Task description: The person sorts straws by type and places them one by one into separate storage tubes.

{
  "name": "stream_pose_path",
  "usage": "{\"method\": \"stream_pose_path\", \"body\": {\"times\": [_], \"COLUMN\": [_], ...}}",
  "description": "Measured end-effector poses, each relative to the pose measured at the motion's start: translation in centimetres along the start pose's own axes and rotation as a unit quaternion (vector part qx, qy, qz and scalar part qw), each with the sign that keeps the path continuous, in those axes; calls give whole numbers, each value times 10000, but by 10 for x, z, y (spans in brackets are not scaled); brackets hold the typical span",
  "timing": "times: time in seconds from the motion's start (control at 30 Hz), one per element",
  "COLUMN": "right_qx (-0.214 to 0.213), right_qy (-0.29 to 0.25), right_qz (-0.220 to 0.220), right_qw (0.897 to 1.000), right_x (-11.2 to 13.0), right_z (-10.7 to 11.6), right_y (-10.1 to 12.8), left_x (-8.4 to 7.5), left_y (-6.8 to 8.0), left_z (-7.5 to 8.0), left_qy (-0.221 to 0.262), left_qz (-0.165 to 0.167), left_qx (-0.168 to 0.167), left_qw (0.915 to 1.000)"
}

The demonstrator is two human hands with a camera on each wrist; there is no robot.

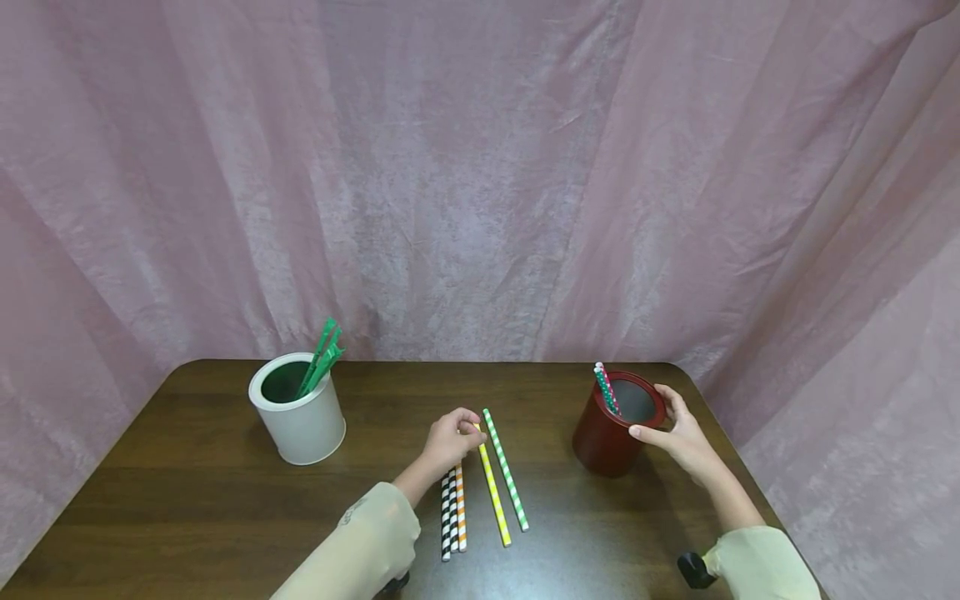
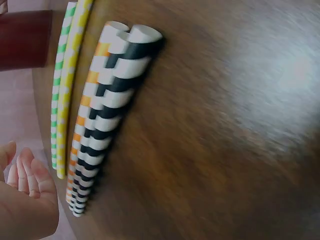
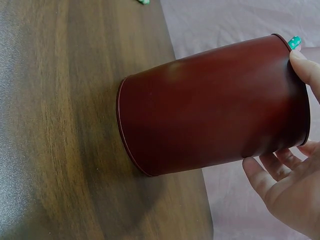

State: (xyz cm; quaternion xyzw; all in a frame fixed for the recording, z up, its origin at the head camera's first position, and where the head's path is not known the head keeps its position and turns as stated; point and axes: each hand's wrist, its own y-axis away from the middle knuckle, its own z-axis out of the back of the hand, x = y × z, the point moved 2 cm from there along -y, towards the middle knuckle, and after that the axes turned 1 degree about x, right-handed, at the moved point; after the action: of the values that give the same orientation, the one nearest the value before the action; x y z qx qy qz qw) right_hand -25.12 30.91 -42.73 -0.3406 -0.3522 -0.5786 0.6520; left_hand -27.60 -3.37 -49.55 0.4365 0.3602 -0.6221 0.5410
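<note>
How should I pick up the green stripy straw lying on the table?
Pinch the green striped straw near its middle, coming straight down from above. It lies flat on the table, thin and round, with the yellow straw close on its left but bare wood on its right, so slip a fingertip in from that open side.

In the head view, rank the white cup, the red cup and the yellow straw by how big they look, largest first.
1. White cup, the bulkiest.
2. Red cup, a little smaller, though the two look close and the right hand covers part of its side.
3. Yellow straw, longest but very thin.
</note>
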Motion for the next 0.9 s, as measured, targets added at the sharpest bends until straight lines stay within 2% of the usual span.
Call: {"method": "stream_pose_path", "body": {"times": [0.27, 0.57, 0.77, 0.9], "right_qx": [-14, 13, -1, 7], "right_qy": [22, 35, 38, 5], "right_qz": [-29, -57, -54, -43], "right_qw": [10000, 10000, 10000, 10000], "right_x": [0, -1, 0, 1], "right_z": [1, 2, 2, 2], "right_y": [1, 3, 3, 3], "left_x": [19, 37, 44, 46], "left_y": [6, 9, 9, 9], "left_z": [8, 20, 25, 27], "left_qy": [124, -532, -1020, -1290], "left_qz": [228, 173, 209, 194], "left_qx": [-86, -653, -914, -972], "left_qw": [9996, 9963, 9904, 9867]}}
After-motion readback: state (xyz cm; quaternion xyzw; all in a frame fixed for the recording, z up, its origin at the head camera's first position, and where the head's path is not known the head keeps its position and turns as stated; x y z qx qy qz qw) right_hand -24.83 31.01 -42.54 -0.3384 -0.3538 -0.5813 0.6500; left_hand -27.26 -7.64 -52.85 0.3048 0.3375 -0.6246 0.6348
